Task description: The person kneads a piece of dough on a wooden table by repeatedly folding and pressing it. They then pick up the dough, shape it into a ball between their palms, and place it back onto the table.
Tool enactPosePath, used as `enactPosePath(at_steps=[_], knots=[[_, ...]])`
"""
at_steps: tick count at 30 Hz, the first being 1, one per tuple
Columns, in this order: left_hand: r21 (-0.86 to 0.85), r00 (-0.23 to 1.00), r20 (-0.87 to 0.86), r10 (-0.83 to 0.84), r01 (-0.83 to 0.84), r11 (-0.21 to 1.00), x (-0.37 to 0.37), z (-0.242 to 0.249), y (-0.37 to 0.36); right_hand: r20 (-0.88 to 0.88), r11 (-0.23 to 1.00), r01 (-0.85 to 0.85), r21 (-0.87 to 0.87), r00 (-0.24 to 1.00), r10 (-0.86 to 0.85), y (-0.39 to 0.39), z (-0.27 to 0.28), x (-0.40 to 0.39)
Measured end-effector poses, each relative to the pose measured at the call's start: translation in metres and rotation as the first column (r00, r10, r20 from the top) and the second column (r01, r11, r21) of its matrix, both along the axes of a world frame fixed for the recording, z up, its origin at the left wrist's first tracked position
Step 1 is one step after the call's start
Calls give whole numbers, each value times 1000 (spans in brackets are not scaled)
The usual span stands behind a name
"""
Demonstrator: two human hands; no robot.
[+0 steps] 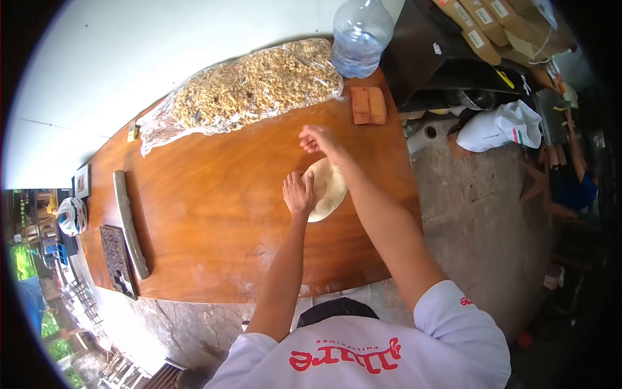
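Note:
A pale, flattened round of dough point(329, 193) lies on the brown wooden table point(214, 214). My left hand point(299, 194) rests at the dough's left edge, fingers stretched out and thumb on the dough. Just past the far edge of the dough is my right hand point(317, 140), its fingers curled in. Whether anything is inside those fingers is hidden. The right wrist passes over the dough's upper right edge.
Along the back lies a large clear bag point(253, 87) of light-brown bits. Beside it stand a big water bottle point(361, 39) and a wooden block point(368, 106). A long grey tube point(129, 223) and a dark, speckled slab point(118, 259) lie at the left.

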State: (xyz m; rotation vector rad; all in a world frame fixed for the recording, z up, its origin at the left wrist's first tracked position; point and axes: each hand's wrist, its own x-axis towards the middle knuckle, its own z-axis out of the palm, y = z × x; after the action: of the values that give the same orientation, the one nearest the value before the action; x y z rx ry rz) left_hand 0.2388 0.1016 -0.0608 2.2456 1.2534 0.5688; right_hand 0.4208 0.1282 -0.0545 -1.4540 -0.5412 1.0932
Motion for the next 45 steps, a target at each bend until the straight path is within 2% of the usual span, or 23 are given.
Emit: enactPosePath(at_steps=[1,2,3,5,7,9,11,13,14,17,19,20,21,23,24,25,28,30,31,33,37,41,45], knots=[[9,1000,11,-3,3,1000,-8,5,-10,-48,995,90,38,995,-88,-18,19,9],[-198,999,49,-19,28,980,-19,12,-24,280,986,137,94,947,-158,-33,-2,16],[-394,996,89,-19,53,918,-35,18,-38,569,974,156,165,791,-223,-44,-25,22],[-494,999,54,-2,28,869,-67,8,-67,659,999,1,-43,752,27,-91,-7,-4],[-456,988,145,44,27,889,-98,-6,-98,690,988,-143,-53,710,140,-134,-16,-69],[-613,950,184,251,-88,785,-116,8,-118,790,998,51,42,609,-64,-165,14,-139],[-592,934,201,296,-125,797,-142,14,-130,829,994,102,49,551,-98,-193,28,-182],[-387,957,220,191,-94,917,-163,1,-126,863,984,166,66,486,-139,-222,33,-209],[-480,906,229,356,-214,851,-165,-1,-124,888,984,152,94,434,-152,-239,35,-217],[-422,874,426,234,-37,906,-153,27,-110,937,987,114,115,317,-145,-271,55,-218],[-336,812,577,88,138,932,-131,43,-108,959,1000,2,-26,281,25,-277,72,-201],[-453,874,483,59,192,871,-120,45,-103,922,998,-15,-58,382,60,-272,69,-190],[-567,923,384,9,228,792,-113,44,-104,922,997,-3,-72,382,67,-266,76,-189],[-589,943,331,35,178,789,-106,45,-116,859,930,366,38,464,-217,-241,83,-196],[-599,959,273,73,110,793,-101,47,-120,871,881,426,205,332,-363,-228,73,-198],[-604,961,268,73,108,790,-101,47,-128,839,879,439,187,394,-375,-226,63,-207],[-594,912,373,171,94,799,-127,40,-160,889,905,415,87,378,-259,-248,27,-245],[-194,902,429,-39,135,972,-146,28,-173,953,966,258,6,290,-83,-266,29,-253],[-211,910,413,-32,130,969,-155,20,-175,949,966,257,-14,309,-69,-269,28,-252],[-156,947,242,-211,252,955,-163,9,-170,962,992,112,-66,271,34,-267,25,-245],[-37,973,64,-220,223,974,-132,7,-145,937,979,122,-164,328,116,-240,21,-209],[29,966,8,-260,259,965,-76,7,-96,913,963,108,-247,360,194,-193,21,-148],[4,981,35,-193,193,981,-14,2,-42,948,966,210,-151,308,81,-123,2,-84]])
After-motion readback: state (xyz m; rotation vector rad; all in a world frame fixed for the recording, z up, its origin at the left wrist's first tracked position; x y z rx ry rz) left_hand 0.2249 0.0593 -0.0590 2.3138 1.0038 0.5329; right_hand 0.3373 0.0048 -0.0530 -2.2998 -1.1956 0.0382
